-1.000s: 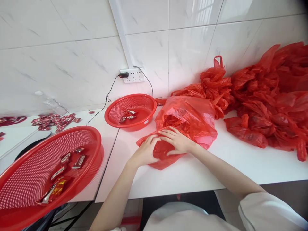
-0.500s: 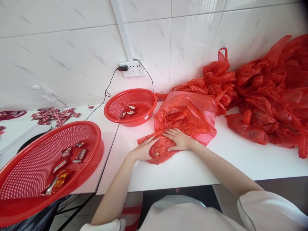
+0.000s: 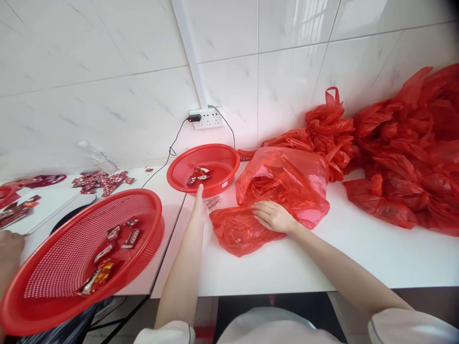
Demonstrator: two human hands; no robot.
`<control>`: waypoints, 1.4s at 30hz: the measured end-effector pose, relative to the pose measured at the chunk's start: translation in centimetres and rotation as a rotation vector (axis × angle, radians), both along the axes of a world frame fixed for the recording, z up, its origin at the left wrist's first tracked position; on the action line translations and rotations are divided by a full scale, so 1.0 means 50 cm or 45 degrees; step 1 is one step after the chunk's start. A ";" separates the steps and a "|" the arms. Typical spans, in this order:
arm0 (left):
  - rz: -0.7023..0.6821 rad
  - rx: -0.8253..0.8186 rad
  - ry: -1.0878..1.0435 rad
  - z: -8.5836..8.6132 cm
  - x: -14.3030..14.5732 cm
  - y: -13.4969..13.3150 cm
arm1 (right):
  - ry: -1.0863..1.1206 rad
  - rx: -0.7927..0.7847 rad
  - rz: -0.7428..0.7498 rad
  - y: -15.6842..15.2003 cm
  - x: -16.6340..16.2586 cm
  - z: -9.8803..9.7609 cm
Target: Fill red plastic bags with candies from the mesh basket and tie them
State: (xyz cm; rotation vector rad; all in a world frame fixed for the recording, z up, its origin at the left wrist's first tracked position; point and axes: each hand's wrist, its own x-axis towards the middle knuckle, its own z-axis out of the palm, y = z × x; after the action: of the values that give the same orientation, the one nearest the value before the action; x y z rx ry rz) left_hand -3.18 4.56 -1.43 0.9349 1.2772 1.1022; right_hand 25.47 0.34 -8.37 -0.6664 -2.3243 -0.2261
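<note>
My left hand (image 3: 204, 204) is lifted off the bag with its thumb up and fingers stretched out, holding nothing. It hovers between the small red basket (image 3: 179, 177) and a red plastic bag (image 3: 233, 236). On the bag's right part lies my right hand (image 3: 274, 216), palm down, its fingers stretched flat over the film. The bag is spread on the white table, with a small pale spot showing through it. Right behind it, a larger crumpled red plastic bag (image 3: 294, 167) touches my right hand's side. Several wrapped snacks (image 3: 199, 174) sit inside the small basket.
A big red basket (image 3: 53, 267) with several wrapped snacks (image 3: 102, 274) stands at the left. More red packets (image 3: 102, 181) are piled behind it. Another person's hand (image 3: 9, 248) shows at the left edge. Knotted red bags (image 3: 405, 157) heap up at the right; a power strip (image 3: 208, 118) is on the wall.
My left hand has let go of the bag and moved left toward the small basket. My right hand stays on the bag, which now lies flatter. Another person's hand has come into view.
</note>
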 end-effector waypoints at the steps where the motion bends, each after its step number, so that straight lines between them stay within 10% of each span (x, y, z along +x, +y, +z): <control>1: 0.026 -0.029 -0.036 0.004 0.000 0.002 | 0.017 0.023 0.010 -0.003 0.000 0.001; 8: 0.039 0.104 0.104 -0.019 0.016 -0.016 | 0.009 -0.044 0.006 -0.003 -0.001 0.028; 18: -0.035 0.270 0.340 -0.038 0.034 -0.033 | 0.223 -0.230 -0.112 0.047 -0.079 0.184; 30: 0.088 0.230 -0.333 -0.045 0.102 -0.059 | -0.170 -0.592 -0.262 0.078 -0.091 0.151; 35: 0.099 0.211 -0.497 -0.041 0.101 -0.058 | -0.024 -0.704 0.013 0.077 -0.065 0.182; 42: 0.147 0.223 -0.482 -0.047 0.088 -0.052 | 0.185 -0.872 -0.081 0.060 -0.023 0.234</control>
State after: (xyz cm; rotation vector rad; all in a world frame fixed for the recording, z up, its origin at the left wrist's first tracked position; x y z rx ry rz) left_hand 1.23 1.97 -3.79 0.7410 0.9433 1.4232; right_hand 24.30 3.34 3.32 -1.0411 -2.2230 0.5998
